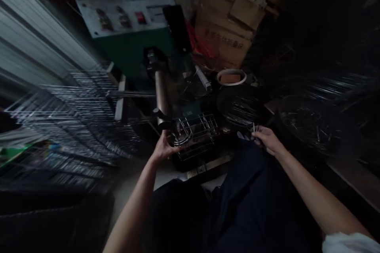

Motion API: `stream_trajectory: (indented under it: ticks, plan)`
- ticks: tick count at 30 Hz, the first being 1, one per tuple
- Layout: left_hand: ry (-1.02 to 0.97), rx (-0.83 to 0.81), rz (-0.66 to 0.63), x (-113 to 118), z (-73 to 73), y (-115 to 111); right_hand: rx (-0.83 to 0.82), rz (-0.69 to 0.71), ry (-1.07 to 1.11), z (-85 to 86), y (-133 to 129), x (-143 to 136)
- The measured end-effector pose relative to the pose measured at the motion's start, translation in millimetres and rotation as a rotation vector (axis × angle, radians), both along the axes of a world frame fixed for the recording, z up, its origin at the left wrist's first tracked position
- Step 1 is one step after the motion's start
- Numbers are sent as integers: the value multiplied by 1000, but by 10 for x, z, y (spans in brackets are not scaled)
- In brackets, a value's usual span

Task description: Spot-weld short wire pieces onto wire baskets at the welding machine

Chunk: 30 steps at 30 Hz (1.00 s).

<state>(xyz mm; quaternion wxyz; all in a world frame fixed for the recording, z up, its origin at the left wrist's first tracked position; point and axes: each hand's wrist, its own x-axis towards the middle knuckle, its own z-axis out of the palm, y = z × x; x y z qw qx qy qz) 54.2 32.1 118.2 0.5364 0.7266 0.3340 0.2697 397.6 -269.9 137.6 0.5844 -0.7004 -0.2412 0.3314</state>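
Note:
In the middle of the head view lies a small wire rack [197,148] of thin shiny rods, under the metal arm [161,91] of a green machine [130,49]. My left hand [163,148] is closed around the rack's near left end, beside a curved wire part; the exact grip is dim. Above my right thigh, my right hand [265,138] pinches a short, thin metal piece [253,127] that points upward. A round dark container of thin rods [240,106] stands just beyond that hand.
Many wire racks [80,106] are stacked at the left. To the right is a wide tub of small metal pieces [314,128]. A tape roll [231,76] and a cardboard box [224,31] are at the back. A phone [177,27] stands against the machine.

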Motion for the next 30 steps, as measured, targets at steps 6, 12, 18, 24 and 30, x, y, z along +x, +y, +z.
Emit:
stream_trajectory:
  ticks: [6, 12, 18, 24, 30]
  plan:
    - [-148, -93, -18, -307, -231, -600, 105, 793, 26, 959, 583, -844]
    - [-183, -49, 5, -558, -355, -842, 195, 943, -741, 973, 926, -1291]
    - [-217, -27, 10, -658, -437, -846, 150, 915, -1419, 487, 1036, -1641]
    - [-234, -15, 18, -728, -402, -910, 330, 770, -1611, 297, 898, -1704]
    - [-262, -6, 17, -725, -331, -885, 377, 749, -1573, 257, 981, -1672]
